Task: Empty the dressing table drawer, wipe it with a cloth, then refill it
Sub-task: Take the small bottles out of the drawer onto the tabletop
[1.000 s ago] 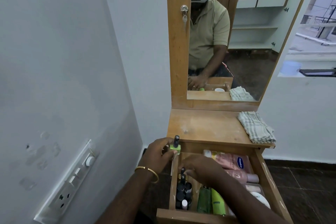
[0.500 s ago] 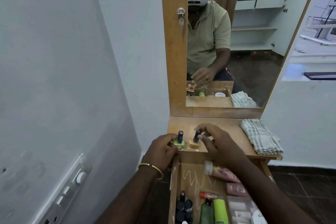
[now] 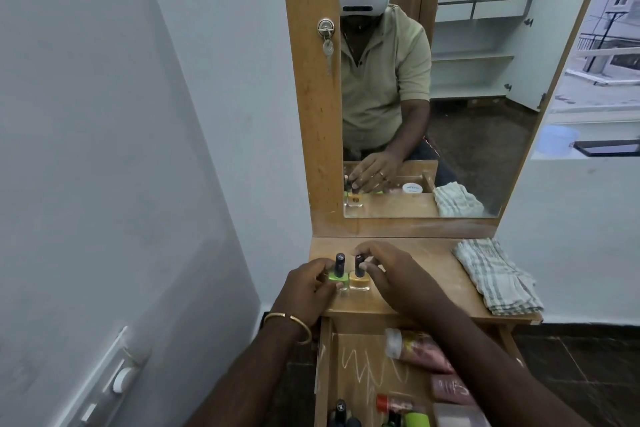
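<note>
While each hand's grip pinches a nail-polish bottle, left hand (image 3: 306,282) green bottle (image 3: 338,273), right hand (image 3: 388,274) yellow bottle (image 3: 358,277), drawer (image 3: 356,367) holding tubes (image 3: 420,348).

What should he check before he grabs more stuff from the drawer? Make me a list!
1. Green bottle upright on the tabletop: ok.
2. Yellow bottle upright beside it: ok.
3. Left hand off the green bottle: not ok, fingers touching.
4. Right hand off the yellow cap: not ok.
5. Cloth clear of the bottles: ok.
6. Drawer emptied: not ok.
</note>
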{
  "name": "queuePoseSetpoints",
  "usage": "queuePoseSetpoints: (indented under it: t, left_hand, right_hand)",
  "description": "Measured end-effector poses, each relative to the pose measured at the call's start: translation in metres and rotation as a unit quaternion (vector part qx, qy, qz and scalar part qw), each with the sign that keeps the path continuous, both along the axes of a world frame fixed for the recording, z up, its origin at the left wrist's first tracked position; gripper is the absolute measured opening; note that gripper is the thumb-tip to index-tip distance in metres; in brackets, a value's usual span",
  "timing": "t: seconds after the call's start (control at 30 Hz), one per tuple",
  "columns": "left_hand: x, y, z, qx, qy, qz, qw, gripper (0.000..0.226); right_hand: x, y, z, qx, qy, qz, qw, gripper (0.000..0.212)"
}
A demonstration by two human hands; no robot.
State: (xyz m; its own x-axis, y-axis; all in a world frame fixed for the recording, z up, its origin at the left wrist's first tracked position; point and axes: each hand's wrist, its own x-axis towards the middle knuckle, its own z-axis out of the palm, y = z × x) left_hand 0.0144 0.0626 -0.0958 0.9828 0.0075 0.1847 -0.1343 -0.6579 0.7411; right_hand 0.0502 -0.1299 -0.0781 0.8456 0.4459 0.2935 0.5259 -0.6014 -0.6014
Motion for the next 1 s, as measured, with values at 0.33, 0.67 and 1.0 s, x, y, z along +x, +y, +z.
queuePoseSetpoints:
  t: [0.33,0.67,1.0]
  left_hand:
    - [0.015,0.002,-0.007,-0.001,-0.020,0.007,1.000,0.019]
    - [0.082,0.006,0.006,0.020,-0.026,0.026,0.999,0.018]
    - [0.100,0.010,0.001,-0.018,-0.039,0.062,0.997,0.023]
  right_hand:
    - [0.011,-0.004,-0.027,0.021,0.058,-0.045,0.997,0.042]
    - [0.077,0.014,-0.018,0.075,0.038,-0.080,0.993,0.031]
    - [0.092,0.021,-0.028,0.098,0.035,-0.104,0.989,0.037]
